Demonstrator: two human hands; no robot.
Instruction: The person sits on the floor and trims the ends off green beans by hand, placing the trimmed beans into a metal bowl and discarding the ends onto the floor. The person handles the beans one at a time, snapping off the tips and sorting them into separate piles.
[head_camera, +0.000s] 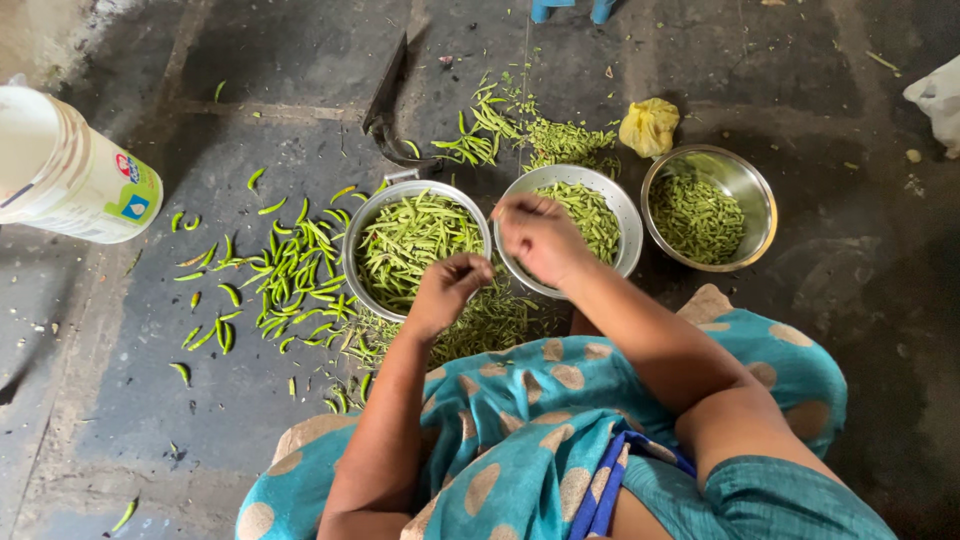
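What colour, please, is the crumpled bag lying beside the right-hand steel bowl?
Yellow bag, clearest in the head view.

A white bucket (70, 170) and a yellow cloth (648, 126).

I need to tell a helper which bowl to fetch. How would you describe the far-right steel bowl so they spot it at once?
Three steel bowls sit in a row on the dark floor ahead of the seated person. Take the bowl at the right end, just below a crumpled yellow cloth. No hand is over it.
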